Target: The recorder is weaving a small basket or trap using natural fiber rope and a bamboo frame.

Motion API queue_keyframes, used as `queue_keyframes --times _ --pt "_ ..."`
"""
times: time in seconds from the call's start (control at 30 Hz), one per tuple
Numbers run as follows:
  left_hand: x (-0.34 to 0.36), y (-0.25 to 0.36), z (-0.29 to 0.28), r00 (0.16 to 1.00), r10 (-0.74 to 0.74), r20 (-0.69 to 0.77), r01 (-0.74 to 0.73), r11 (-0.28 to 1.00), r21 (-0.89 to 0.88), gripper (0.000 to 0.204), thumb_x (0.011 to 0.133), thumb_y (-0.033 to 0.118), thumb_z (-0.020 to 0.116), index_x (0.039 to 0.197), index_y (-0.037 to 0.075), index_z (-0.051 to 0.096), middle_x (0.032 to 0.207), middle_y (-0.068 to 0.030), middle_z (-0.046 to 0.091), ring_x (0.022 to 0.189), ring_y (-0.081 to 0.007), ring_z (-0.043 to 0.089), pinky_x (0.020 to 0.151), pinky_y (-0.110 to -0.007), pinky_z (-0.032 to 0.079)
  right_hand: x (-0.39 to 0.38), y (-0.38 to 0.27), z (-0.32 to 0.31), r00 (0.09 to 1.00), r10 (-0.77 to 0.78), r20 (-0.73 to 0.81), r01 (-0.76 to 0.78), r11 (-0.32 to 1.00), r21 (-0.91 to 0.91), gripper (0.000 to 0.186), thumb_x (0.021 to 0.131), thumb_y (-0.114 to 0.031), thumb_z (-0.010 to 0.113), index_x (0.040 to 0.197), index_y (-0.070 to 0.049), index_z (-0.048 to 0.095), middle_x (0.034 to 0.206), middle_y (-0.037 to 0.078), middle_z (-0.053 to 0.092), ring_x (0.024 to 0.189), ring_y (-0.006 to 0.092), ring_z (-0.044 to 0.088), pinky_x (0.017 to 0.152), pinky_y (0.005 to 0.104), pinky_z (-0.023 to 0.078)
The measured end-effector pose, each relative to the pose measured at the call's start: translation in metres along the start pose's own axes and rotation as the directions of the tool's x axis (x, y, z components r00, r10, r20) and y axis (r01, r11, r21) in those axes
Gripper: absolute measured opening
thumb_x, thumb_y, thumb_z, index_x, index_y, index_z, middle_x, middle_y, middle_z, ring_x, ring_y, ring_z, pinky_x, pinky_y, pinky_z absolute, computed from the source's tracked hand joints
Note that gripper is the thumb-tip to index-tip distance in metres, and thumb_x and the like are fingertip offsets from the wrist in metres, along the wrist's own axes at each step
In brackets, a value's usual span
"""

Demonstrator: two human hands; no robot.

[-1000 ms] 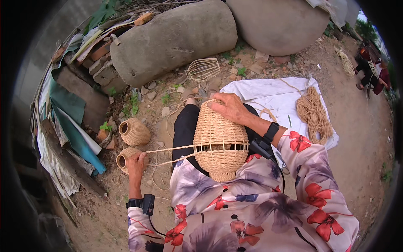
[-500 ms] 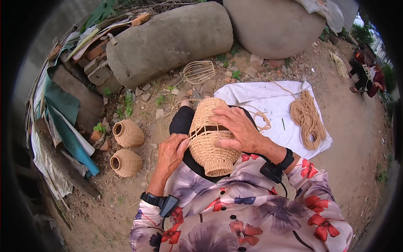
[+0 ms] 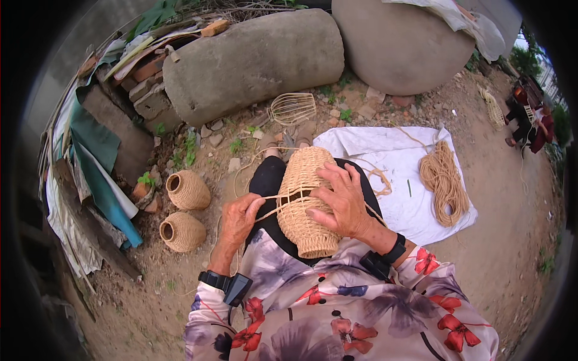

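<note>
A straw-coloured woven basket lies on my lap, its rimmed mouth toward me. A gap across its middle shows bare upright ribs and a dark inside. My left hand is closed in a pinch at the basket's left, on a cord drawn out taut from the gap. Another strand slants from below that hand to the basket. Over the basket's right side lies my right hand, gripping it with the fingers spread near the gap. A length of cord runs out past the right hand's wrist side.
Two finished-looking woven baskets rest on the dirt at left. A coil of cord lies on a white sheet at right. Beyond my feet are a rib frame and a concrete cylinder. Another person sits far right.
My left hand has moved left and away from the basket, pulling the cord out straight. My right hand stays on the basket, its fingers shifted slightly. The whole view has shifted a little.
</note>
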State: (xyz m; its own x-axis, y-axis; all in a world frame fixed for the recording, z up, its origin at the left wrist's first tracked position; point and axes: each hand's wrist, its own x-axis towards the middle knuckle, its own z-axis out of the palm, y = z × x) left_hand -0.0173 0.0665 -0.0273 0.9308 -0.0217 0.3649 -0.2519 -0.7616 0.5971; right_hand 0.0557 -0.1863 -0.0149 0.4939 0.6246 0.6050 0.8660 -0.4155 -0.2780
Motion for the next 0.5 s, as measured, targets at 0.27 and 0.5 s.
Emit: queue_keyframes --times 0.27,0.5 --pt "0.095 0.082 0.009 0.929 0.368 -0.046 -0.364 0.928 0.083 0.029 0.092 0.023 0.060 0.113 0.002 0.061 0.108 -0.0125 0.065 0.080 -0.0250 0.064 0.071 -0.034 0.052 -0.005 0.003 0.002 0.999 0.016 -0.046 -0.015 1.000 0.002 0.035 0.075 -0.037 0.071 0.094 -0.008 0.067 0.123 0.016 0.052 0.126 0.0338 0.044 0.105 0.0584 0.024" --pt "-0.001 0.014 -0.002 0.992 -0.122 0.040 0.127 0.975 -0.181 0.030 0.089 0.016 0.064 0.117 0.006 0.060 0.104 -0.0147 0.067 0.073 -0.0258 0.064 0.067 -0.036 0.049 -0.006 0.000 -0.002 0.999 -0.024 -0.039 0.026 0.999 0.047 0.035 0.076 -0.036 0.069 0.095 -0.006 0.065 0.123 0.017 0.052 0.123 0.0360 0.045 0.104 0.0563 0.026"
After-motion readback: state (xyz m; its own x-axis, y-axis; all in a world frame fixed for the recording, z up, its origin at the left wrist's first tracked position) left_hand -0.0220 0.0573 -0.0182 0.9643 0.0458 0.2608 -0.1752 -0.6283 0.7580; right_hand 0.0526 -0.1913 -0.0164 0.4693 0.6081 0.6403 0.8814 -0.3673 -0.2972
